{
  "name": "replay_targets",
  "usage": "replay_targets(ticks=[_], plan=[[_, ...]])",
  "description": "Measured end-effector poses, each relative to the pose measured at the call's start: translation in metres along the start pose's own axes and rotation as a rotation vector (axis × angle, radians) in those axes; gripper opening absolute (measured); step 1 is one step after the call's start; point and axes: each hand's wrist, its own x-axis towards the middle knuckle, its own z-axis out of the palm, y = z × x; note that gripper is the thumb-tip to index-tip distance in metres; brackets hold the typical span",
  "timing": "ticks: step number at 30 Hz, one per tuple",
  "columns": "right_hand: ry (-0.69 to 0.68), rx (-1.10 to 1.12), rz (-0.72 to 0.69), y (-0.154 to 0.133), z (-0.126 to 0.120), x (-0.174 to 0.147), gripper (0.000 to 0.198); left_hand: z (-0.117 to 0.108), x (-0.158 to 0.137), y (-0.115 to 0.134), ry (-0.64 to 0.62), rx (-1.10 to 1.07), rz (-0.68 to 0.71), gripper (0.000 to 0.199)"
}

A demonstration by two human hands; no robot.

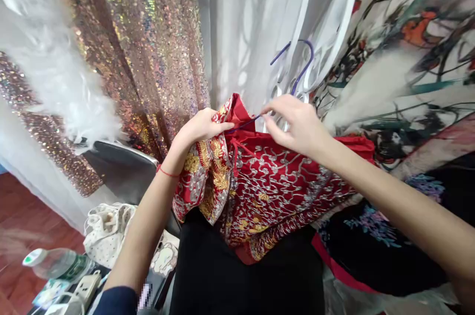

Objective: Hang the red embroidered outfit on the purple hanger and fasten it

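Observation:
A red embroidered garment point(274, 181) with silver and gold sequin work lies across the lap. My left hand point(206, 126) is closed on its upper left edge, thumb in front and the other fingers hidden behind the cloth. A thin purple clothes hanger point(308, 60) has its hook up at the right; one arm of it reaches into the garment's left opening beneath my left thumb. My right hand point(295, 122) pinches that hanger arm between thumb and forefinger. Red ties dangle in a small bow near the garment's left edge.
Sequinned fabric point(148, 32) and white sheer cloth hang in front. Patterned fabric point(408, 57) hangs at right, above a black floral garment point(393, 240). At lower left are a plastic bottle point(59, 263), a white drawstring bag point(107, 233), a power strip point(87, 290) and a dark chair back point(122, 169).

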Motion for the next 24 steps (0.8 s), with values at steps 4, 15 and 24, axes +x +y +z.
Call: replay_targets(ticks=[4,15,24], plan=[[0.157,-0.1,0.31,0.031,-0.022,-0.037,0.027,0.008,0.007,0.008,-0.007,0.002,-0.046,0.046],[-0.819,0.7,0.51,0.078,-0.027,-0.019,0.059,0.005,0.001,0.067,-0.13,-0.491,-0.016,0.036],[-0.654,0.827,0.431,0.066,-0.019,-0.018,0.043,0.017,0.001,0.068,-0.111,-0.324,0.007,0.031]])
